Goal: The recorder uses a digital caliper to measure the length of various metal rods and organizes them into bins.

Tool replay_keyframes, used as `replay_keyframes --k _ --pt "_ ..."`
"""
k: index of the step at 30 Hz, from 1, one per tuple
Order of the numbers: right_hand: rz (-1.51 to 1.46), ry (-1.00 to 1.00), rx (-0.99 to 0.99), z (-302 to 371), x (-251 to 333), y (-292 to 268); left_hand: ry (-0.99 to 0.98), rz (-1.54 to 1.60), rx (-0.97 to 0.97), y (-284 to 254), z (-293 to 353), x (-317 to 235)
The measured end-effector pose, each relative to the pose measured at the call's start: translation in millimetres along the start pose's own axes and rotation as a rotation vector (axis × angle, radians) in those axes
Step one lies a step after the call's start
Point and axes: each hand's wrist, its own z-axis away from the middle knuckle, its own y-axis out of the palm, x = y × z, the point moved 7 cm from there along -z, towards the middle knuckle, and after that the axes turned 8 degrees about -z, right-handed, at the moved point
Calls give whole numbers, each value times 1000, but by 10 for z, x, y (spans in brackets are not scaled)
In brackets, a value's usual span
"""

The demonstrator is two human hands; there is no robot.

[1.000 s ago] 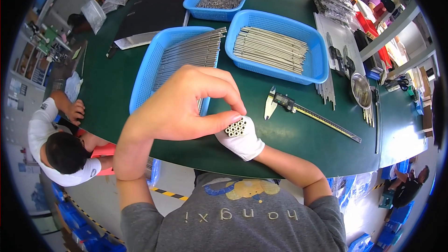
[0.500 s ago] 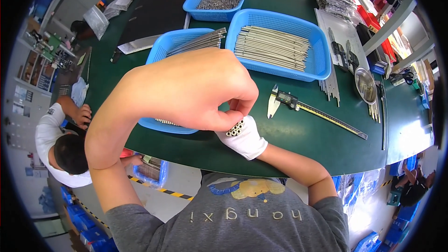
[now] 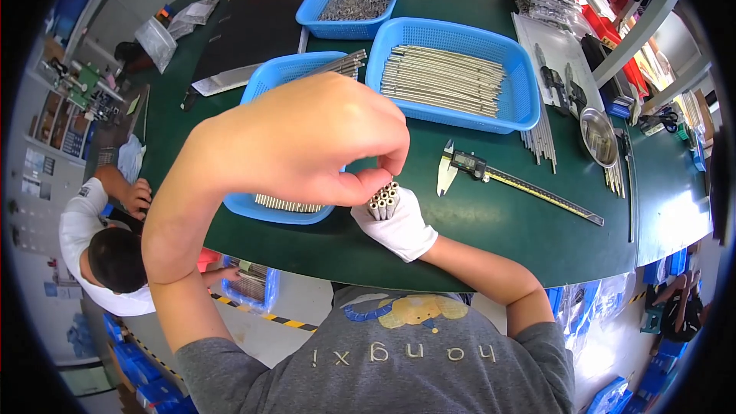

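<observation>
In the head view, a bundle of metal tubes (image 3: 382, 205) is gripped near the centre by the gloved right hand (image 3: 402, 231), while the bare left hand (image 3: 314, 142) is held at its ten o'clock, thumb and forefinger by the tube ends, though whether one is pinched cannot be told.

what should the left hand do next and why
The gloved right hand grips a bundle of metal tubes, open ends toward the camera; the left hand has its thumb at or near their edge, so lightly drawing one up seems sensible.
</observation>
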Motion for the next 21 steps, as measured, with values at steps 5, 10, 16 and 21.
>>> replay_keyframes --k 5,10,16,21 --pt "87 -58 30 20 113 -2 18 129 -80 -222 48 -24" --pt "58 -20 66 37 49 31 -66 471 -120 -120 110 -2" --pt "88 -136 65 21 71 46 -37 411 -297 -283 459 135" --pt "-55 -278 -5 29 222 7 -83 477 -702 -1443 669 262"
